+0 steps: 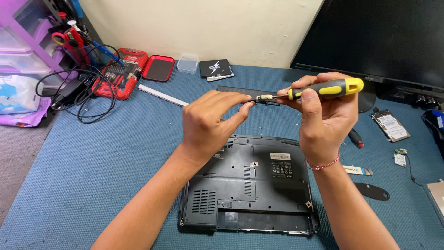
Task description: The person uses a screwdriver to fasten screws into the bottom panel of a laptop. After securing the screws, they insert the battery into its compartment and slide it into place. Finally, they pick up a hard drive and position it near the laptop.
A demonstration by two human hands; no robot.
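My left hand (210, 121) pinches a small metal bracket piece (263, 98) between thumb and fingertips, held above the table. Gripped in my right hand (323, 118) is a screwdriver (330, 88) with a black and yellow handle, its tip touching the small piece. Below both hands a black laptop (249, 185) lies upside down on the blue mat (101, 166), its battery bay open at the near edge.
A red screwdriver-bit kit (121, 73), red tray (158, 68), clear box (188, 63) and tangled cables (81, 95) lie at the back left. A monitor (384, 39) stands back right. A hard drive (391, 125), small card (400, 157) and black cover piece (373, 191) lie right.
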